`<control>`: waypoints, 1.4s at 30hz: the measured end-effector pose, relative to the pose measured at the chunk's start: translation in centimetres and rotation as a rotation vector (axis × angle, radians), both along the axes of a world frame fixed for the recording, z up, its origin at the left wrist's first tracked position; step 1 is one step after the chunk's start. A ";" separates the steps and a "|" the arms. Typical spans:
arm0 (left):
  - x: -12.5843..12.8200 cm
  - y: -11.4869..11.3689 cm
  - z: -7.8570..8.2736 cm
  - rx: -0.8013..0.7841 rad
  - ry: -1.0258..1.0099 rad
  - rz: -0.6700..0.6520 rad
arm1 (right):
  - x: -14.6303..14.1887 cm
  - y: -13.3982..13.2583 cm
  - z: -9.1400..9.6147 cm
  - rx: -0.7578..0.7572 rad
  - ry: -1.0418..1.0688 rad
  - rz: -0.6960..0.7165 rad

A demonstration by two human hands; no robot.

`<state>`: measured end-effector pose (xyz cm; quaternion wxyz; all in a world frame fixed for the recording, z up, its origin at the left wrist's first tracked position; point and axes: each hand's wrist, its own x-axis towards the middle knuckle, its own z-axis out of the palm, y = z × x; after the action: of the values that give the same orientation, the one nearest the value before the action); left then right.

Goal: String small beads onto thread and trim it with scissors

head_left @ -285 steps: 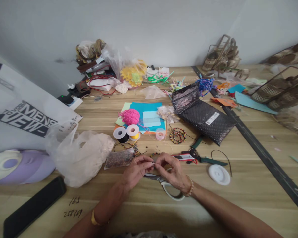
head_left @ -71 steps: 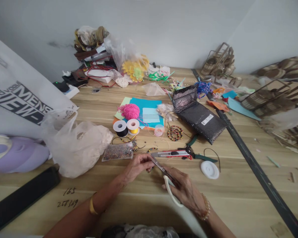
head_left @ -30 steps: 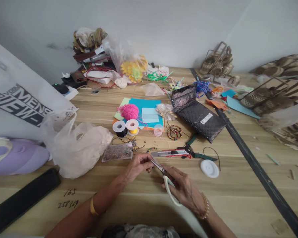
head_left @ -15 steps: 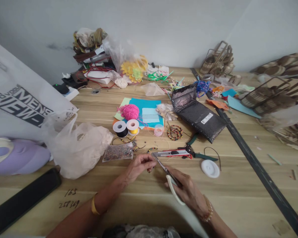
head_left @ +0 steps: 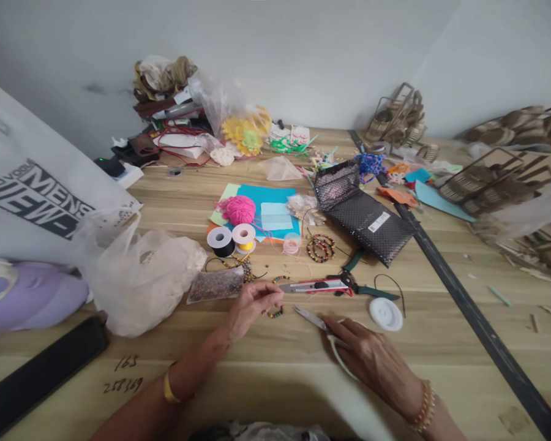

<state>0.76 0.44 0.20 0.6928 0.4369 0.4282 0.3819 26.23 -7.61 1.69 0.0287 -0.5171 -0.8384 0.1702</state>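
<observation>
My left hand pinches thumb and fingers together on a beaded bracelet, whose small coloured beads dangle just below the fingertips. More beads curve behind the fingertips. To the right, my right hand grips a pair of scissors by its pale handles, low over the wood, with the blades pointing toward the left hand. Beyond them lies a utility knife, beside green-handled pliers. A bag of small beads rests left of the left hand. A white spool lid is near the right hand.
Past the hands are a black thread spool, pink yarn, coiled bead bracelets and a black bubble mailer. On the left sit a plastic bag and a dark phone-like slab. Woven baskets stand at right.
My right hand has moved right and down with the scissors, whose tips have come away from the left fingertips. Beads now show hanging under the left hand.
</observation>
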 end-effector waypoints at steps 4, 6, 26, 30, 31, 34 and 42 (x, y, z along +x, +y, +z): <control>-0.1 0.1 1.0 0.084 0.100 0.019 | -0.7 -0.2 0.3 0.065 -0.108 -0.011; -0.2 0.1 1.2 0.149 0.131 0.022 | -1.0 -0.2 1.1 0.091 -0.143 -0.033; -0.2 -0.2 3.2 0.810 0.249 0.151 | -8.5 8.8 1.7 -0.905 1.363 -0.119; -0.3 0.2 3.7 0.870 0.285 0.163 | -8.5 9.3 1.7 -0.900 1.332 -0.143; -0.2 0.3 3.7 0.872 0.292 0.161 | -8.5 9.4 1.7 -0.895 1.325 -0.147; -0.2 0.4 3.4 0.833 0.309 0.151 | -8.4 9.4 1.1 -0.865 1.319 -0.156; -0.2 0.3 2.4 0.425 0.273 0.094 | -8.2 9.1 -0.2 -0.821 1.312 -0.222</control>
<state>0.56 0.73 2.58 0.5027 0.5997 0.4479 0.4325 18.07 1.50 1.53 0.3416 -0.3607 -0.4633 0.7339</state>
